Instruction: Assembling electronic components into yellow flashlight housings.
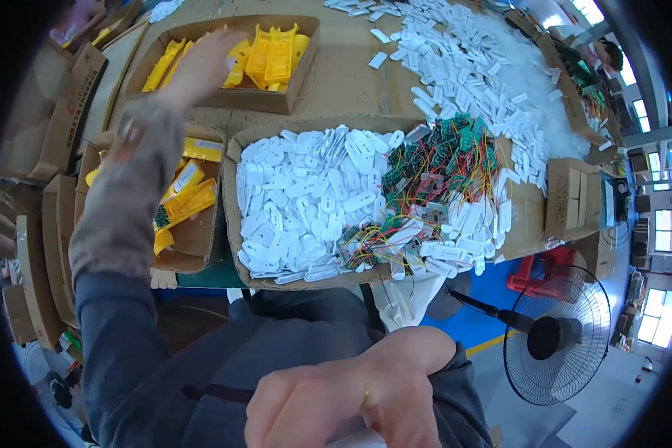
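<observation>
My left hand (pixel 205 66) reaches out over the far cardboard box (pixel 306 63), among yellow plastic housings (pixel 272 60). Motion blurs its fingers, so their grip does not show clearly. Close to my chest, my right hand (pixel 343 403) is curled, its fingertips turned out of sight. A sliver of something white shows under that hand at the picture's lower edge, too little to name. Below my left forearm, a second cardboard box (pixel 215 246) holds more yellow housings (pixel 189 190).
In front of me stands a wide cardboard tray (pixel 235 246) of white plastic covers (pixel 306 198) and green circuit boards (pixel 455 153) with coloured wires. White pieces (pixel 463 60) are heaped across the table's far right. A black fan (pixel 556 336) stands at right, near a red stool (pixel 534 272).
</observation>
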A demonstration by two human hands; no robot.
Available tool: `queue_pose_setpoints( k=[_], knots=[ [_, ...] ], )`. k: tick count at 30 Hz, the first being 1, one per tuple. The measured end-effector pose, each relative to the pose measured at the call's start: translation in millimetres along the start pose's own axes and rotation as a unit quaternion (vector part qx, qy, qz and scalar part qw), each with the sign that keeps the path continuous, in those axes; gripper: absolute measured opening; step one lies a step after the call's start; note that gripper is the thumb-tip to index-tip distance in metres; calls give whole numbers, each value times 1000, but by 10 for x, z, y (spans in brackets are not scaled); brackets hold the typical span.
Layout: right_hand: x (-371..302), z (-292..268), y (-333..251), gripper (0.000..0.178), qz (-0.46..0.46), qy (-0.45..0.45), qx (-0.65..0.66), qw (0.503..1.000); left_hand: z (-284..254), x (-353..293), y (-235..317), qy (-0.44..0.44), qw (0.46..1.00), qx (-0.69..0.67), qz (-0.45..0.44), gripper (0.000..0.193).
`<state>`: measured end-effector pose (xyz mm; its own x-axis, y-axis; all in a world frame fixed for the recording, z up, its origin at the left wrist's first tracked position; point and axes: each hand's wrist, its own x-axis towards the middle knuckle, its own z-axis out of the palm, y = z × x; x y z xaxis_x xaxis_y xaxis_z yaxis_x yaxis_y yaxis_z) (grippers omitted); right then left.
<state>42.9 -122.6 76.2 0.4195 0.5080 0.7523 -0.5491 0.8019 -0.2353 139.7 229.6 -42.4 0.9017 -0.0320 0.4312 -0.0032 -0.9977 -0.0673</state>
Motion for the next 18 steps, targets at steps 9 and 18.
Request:
queue_pose_setpoints(
  k=[9, 18],
  knots=[
    [-340, -606, -204, 11, 254, 31, -494, 831, 482, 821, -4, -178, 966, 110, 151, 44],
    [-483, -1524, 149, 28, 338, -118, -828, 432, 800, 683, -120, -227, 963, 87, 113, 20]
  ],
)
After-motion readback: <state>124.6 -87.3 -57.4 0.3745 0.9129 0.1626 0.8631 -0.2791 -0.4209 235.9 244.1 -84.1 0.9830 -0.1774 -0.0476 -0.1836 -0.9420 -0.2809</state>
